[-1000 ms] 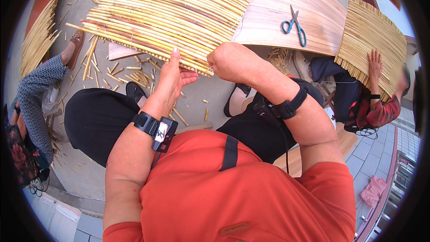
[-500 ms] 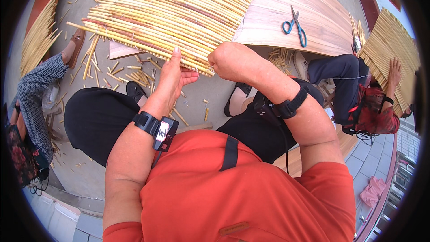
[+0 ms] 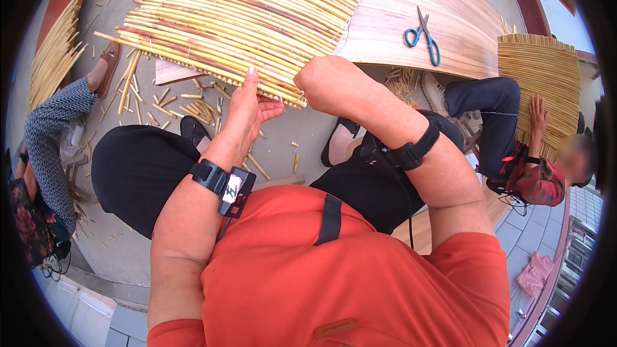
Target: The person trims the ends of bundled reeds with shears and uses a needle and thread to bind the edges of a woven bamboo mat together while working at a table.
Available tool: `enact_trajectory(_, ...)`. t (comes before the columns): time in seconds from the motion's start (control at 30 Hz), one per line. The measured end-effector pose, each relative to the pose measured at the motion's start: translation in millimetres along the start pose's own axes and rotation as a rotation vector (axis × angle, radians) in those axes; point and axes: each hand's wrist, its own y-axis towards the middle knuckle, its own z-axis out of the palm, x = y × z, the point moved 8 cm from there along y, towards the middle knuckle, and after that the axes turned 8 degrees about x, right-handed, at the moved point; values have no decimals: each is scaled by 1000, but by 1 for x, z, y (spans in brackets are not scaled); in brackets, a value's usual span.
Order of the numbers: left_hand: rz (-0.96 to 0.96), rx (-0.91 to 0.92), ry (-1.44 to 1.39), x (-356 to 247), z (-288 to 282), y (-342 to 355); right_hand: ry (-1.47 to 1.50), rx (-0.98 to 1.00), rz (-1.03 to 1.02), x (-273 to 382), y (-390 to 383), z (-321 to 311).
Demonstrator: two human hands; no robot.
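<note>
A mat of yellow-brown reed stalks [image 3: 238, 19], tied with rows of thin white string, lies on the table and overhangs its near edge. My left hand [image 3: 247, 106] grips that near edge, thumb on top and fingers beneath. At the mat's near right corner my right hand [image 3: 328, 87] is closed, its back turned up. Its fingertips are hidden, so what it pinches does not show. A loop of pale string hangs by the corner between both hands.
Blue-handled scissors [image 3: 423, 35] lie on the wooden table [image 3: 392, 13]. Cut reed pieces [image 3: 199, 109] litter the floor. At right a co-worker holds another reed mat [image 3: 540, 83]; at left sits another person [image 3: 48, 148] near more reeds [image 3: 58, 51].
My hands and the mat have barely moved. At right the co-worker's mat has swung more upright and leftward, and the co-worker's head has come into view.
</note>
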Motion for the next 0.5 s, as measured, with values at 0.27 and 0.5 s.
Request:
enact_trajectory(0.27, 14, -62, -47, 3, 0, 0, -223, 55, -87, 24, 7, -1)
enact_trajectory(0.5, 6, -72, -39, 3, 0, 0, -270, 62, -100, 31, 10, 8)
